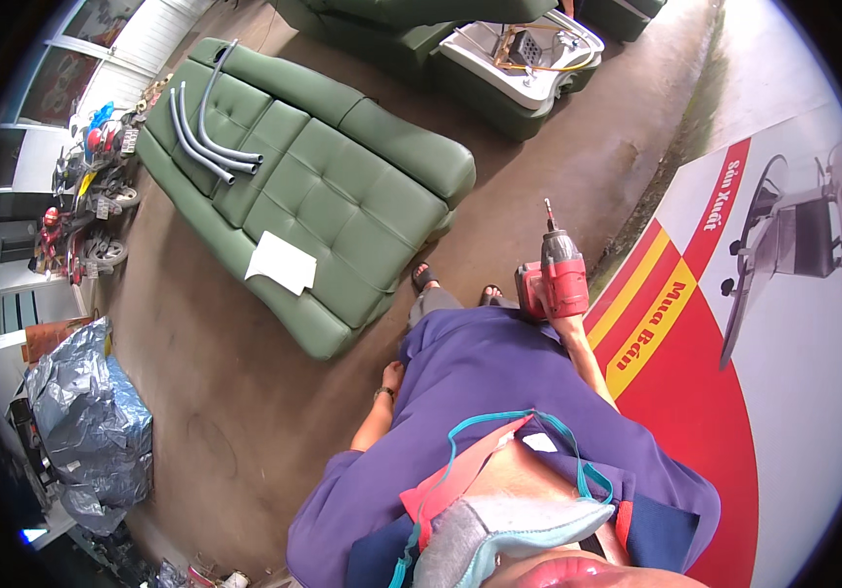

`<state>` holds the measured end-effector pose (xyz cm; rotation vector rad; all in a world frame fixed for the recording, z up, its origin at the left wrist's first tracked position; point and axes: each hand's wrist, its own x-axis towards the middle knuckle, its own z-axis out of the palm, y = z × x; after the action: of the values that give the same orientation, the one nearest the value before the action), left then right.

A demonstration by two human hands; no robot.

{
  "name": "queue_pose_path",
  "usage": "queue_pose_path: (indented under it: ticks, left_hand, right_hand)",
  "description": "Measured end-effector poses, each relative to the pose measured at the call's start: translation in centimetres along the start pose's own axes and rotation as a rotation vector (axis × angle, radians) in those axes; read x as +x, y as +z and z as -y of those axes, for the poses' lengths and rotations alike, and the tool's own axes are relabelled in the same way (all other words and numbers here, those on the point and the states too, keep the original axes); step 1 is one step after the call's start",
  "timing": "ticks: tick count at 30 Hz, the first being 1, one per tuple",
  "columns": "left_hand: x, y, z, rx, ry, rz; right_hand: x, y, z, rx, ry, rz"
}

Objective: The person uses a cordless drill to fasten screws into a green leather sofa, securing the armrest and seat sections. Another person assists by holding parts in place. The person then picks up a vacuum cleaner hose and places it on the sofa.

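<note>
My right hand [567, 324] is closed round a red and black cordless drill [563, 279], held out in front of my right side. A slim metal bit points up and away from the drill's chuck. At my left hip hangs my left hand [393, 378], partly behind my purple shirt, so its fingers do not show clearly. Ahead and to the left lies a green padded bed [333, 206] with tufted seams. Several grey hoses [186, 137] rest in curves on its far end, and a white sheet of paper [282, 263] lies on the near side.
A white basin [460, 61] with yellow tubing inside sits in a green base at the back. Along my right stands a large red, yellow and white printed panel [695, 421]. Motorbikes [97, 196] and a silver tarp-covered heap [93, 421] are at the left.
</note>
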<state>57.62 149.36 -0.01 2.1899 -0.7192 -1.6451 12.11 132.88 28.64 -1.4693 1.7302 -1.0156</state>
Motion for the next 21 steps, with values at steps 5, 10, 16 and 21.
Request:
queue_pose_path:
  ticks: [5, 10, 16, 21]
  left_hand:
    - [0.6, 1.3, -1.5, 0.003, 0.146, -0.082]
    - [-2.1, 2.1, -10.2, 0.195, 0.544, -0.232]
    - [-11.7, -1.5, -19.3, 0.643, 1.061, -0.143]
    - [-17.5, -7.8, -24.1, 0.853, 1.418, 0.210]
  right_hand:
    - [-0.4, -0.8, -1.6, 0.003, 0.047, 0.019]
    - [0.3, 0.6, -2.8, 0.343, 0.107, -0.069]
    - [0.5, 2.8, -5.6, 0.545, 0.188, -0.012]
    - [0.5, 3.7, -5.9, 0.691, 0.204, -0.019]
